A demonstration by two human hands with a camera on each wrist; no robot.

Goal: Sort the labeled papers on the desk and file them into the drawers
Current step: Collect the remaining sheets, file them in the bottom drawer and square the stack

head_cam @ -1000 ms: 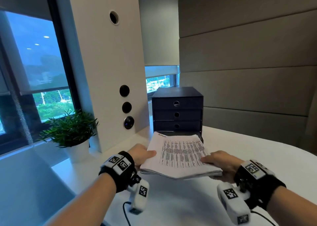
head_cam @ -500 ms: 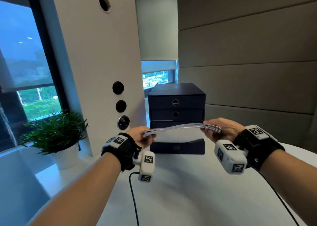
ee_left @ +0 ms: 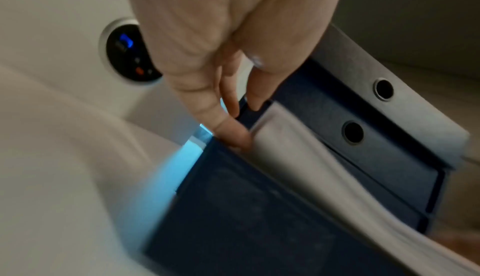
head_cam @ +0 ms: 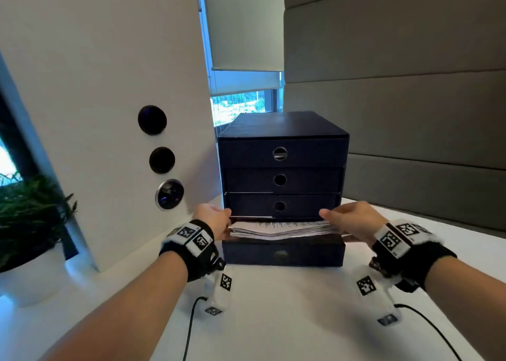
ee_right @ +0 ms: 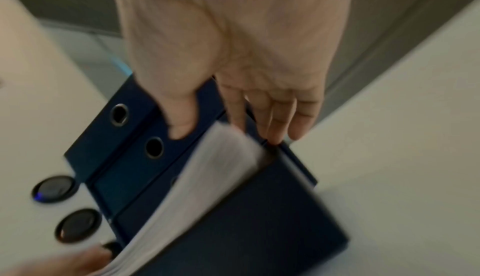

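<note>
Now, with the paper stack (head_cam: 279, 229) sagging over the pulled-out bottom drawer (head_cam: 282, 253), left hand (head_cam: 212, 218) and right hand (head_cam: 353, 218) each pinching a side edge: lower level, slacken both grips together, keep corners inside the walls.

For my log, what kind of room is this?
Probably an office: a white desk bearing a dark drawer unit with a paper stack, padded wall panels, and a window with roller blind.
</note>
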